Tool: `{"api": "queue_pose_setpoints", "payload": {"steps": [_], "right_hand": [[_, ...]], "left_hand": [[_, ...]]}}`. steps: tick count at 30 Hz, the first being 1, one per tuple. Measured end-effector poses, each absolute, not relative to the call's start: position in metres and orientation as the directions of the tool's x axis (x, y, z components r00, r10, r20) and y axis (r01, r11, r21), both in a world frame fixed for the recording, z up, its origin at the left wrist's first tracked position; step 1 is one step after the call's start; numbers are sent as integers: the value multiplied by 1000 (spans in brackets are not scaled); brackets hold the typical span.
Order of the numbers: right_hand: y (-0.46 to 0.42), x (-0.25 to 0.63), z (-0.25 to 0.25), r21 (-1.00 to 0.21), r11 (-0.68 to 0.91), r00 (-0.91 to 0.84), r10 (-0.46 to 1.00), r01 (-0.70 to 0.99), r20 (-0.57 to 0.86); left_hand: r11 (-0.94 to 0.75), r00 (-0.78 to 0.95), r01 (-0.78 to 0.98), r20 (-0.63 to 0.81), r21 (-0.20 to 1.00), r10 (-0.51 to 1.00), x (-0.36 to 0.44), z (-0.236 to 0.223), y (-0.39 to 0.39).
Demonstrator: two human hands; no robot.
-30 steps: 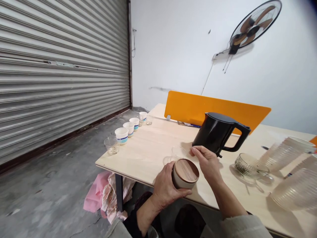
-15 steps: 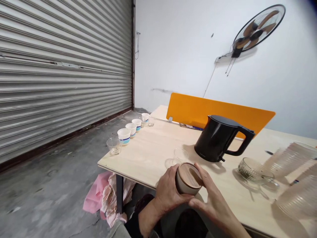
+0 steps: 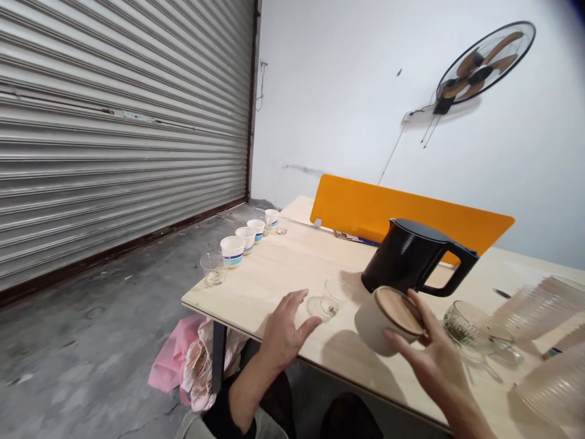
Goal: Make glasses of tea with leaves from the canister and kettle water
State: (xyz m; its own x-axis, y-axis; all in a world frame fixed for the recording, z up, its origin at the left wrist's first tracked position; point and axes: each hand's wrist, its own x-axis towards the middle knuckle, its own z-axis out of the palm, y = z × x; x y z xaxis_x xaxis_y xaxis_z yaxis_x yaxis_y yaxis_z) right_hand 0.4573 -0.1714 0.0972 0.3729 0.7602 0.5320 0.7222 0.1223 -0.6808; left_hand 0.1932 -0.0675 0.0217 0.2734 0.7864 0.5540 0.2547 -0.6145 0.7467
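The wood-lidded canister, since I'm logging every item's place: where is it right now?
The canister is in the right hand, right of centre in the head view, in front of the black kettle and left of the glass mug.

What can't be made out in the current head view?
All in the head view:
- Canister contents: hidden by its wooden lid.
- Kettle contents: hidden by its opaque body and lid.
- Dark specks in the clear cup nearest the left hand: too small to identify.
- Nearer ribbed stack: cut off by the right edge.
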Motion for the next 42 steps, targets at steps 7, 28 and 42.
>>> {"api": "queue_pose_setpoints", "payload": {"steps": [7, 28, 42], "right_hand": [[-92, 469, 142, -589, 74, 414, 641, 805, 646], [52, 473, 72, -700, 196, 205, 872, 687, 445], [2, 476, 93, -730, 262, 230, 836, 631, 498]], "left_hand": [[-519, 178, 490, 502, 700, 846, 189, 11, -50], [-533, 262, 658, 501, 532, 825, 194, 17, -57], [-548, 269, 647, 513, 531, 815, 193, 13, -56]]}}
